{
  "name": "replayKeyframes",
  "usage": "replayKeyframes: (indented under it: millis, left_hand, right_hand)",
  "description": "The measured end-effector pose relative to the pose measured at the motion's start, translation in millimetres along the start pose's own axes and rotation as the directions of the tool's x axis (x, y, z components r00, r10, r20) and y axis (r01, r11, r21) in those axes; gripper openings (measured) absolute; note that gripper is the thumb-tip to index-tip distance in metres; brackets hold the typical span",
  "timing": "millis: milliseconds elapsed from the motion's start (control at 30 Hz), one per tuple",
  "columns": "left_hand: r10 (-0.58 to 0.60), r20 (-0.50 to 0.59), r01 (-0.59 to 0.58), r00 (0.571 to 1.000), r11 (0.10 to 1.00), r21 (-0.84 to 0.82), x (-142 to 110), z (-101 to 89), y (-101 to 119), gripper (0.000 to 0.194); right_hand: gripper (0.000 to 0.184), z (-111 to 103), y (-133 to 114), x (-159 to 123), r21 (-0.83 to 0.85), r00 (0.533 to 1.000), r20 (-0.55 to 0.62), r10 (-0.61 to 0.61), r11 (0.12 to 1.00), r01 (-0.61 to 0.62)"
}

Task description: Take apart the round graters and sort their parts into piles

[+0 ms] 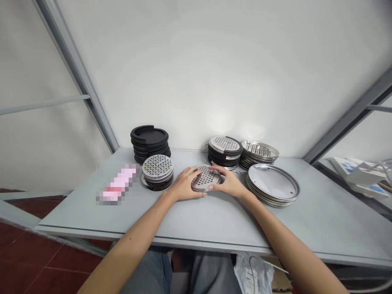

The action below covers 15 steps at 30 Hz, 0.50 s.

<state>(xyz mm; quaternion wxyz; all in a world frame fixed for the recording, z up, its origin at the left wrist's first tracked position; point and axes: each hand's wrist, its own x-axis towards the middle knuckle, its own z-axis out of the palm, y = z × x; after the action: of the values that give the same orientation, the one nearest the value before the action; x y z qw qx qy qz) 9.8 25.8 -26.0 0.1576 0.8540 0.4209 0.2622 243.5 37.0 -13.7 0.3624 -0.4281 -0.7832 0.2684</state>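
Between my hands, near the middle of the table, lies a round metal grater disc [206,178] with rows of holes, seemingly on top of another metal piece. My left hand [187,183] curls around its left side, thumb and fingers on the rim. On the right side, my right hand [228,183] grips the edge between thumb and fingers. Just left of them is a stack of perforated grater discs [158,168]. Behind my right hand sit stacked graters with black rims [226,148], a thin metal loop lying by them.
Black round holders [150,143] are piled at the back left. To the right stand stacked shiny metal grater plates [260,152] and a pile of round metal trays [273,183]. A blurred pink item [119,183] lies at left. Grey frame posts [76,73] flank the table [202,228].
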Motion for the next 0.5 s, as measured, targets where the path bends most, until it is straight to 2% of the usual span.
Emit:
replayKeyframes:
  millis: [267, 500]
  left_hand:
    - [-0.002, -0.025, 0.001, 1.000, 0.999, -0.039, 1.4, -4.9, 3.1, 0.088]
    - [0.007, -0.088, -0.020, 0.996, 0.988, -0.153, 4.1, -8.3, 4.1, 0.073]
  right_hand:
    - [0.091, 1.3, 0.4, -0.9, -0.003, 0.998, -0.022, 0.057, 0.998, -0.058]
    - [0.069, -0.7, -5.8, -4.9, -0.104, 0.989, -0.012, -0.145, 0.984, 0.143]
